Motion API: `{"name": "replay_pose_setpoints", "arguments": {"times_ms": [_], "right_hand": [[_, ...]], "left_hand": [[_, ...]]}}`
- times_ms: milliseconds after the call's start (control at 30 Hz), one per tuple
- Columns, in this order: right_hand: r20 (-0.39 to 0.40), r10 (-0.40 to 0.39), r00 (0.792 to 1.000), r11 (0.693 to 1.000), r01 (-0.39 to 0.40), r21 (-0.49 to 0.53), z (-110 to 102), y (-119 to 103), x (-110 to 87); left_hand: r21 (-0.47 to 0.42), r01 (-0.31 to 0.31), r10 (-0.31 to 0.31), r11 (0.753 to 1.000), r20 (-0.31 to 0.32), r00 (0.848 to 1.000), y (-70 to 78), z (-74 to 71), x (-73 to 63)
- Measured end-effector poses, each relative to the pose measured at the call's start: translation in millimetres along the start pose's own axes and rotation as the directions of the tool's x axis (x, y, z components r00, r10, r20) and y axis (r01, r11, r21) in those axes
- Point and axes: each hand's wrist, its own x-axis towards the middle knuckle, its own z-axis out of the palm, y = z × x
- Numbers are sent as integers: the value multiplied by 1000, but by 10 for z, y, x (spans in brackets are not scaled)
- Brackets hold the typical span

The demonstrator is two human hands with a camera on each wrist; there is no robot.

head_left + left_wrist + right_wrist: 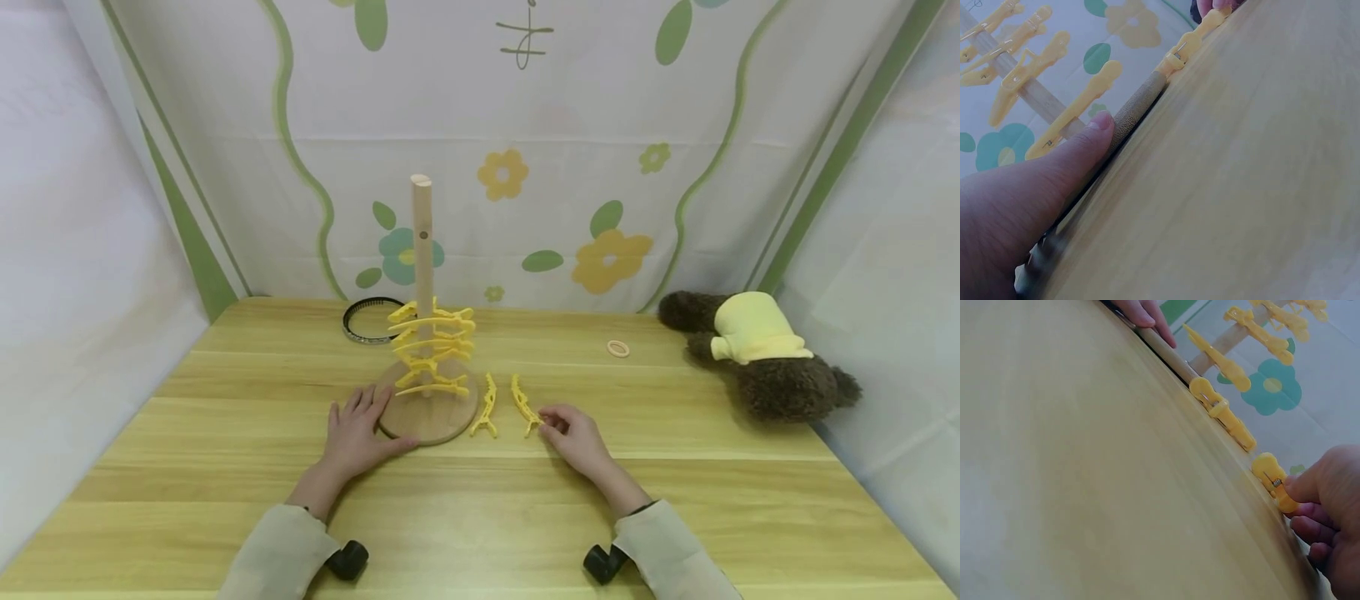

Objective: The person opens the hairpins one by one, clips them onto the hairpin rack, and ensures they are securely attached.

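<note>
A wooden stand has an upright post [423,267] on a round base [427,425]. Several yellow hair clips [431,346] are clipped to the lower post, one above another. My left hand [358,433] rests against the left front edge of the base, fingers spread and fairly straight; in the left wrist view the thumb [1088,140] touches the rim. Right of the base a loose yellow hair clip [487,404] lies on the table. With thumb and fingertips my right hand [579,442] pinches the forked end of another yellow hair clip [521,397].
Behind the stand lies a black headband [360,310]. A small peach ring [618,348] sits farther back on the right of the wooden table [480,517]. A brown plush toy [787,387] in yellow clothing lies at the right edge. Printed cloth [450,100] encloses the back.
</note>
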Motion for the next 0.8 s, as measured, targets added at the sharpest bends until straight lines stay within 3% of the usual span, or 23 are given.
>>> {"name": "replay_pose_setpoints", "arguments": {"times_ms": [300, 467, 600, 800], "right_hand": [[-66, 21, 998, 1000, -22, -9, -43, 65, 22], [-15, 31, 999, 992, -32, -125, -13, 53, 14], [-21, 32, 999, 973, -36, -229, -2, 25, -3], [-66, 21, 998, 967, -37, -251, -25, 37, -1]], "left_hand": [[2, -2, 2, 1000, 3, 1000, 6, -4, -3], [3, -6, 6, 1000, 5, 1000, 9, -9, -6], [1, -6, 6, 1000, 7, 1000, 8, -15, -5], [3, -2, 2, 1000, 14, 1000, 9, -12, 0]]}}
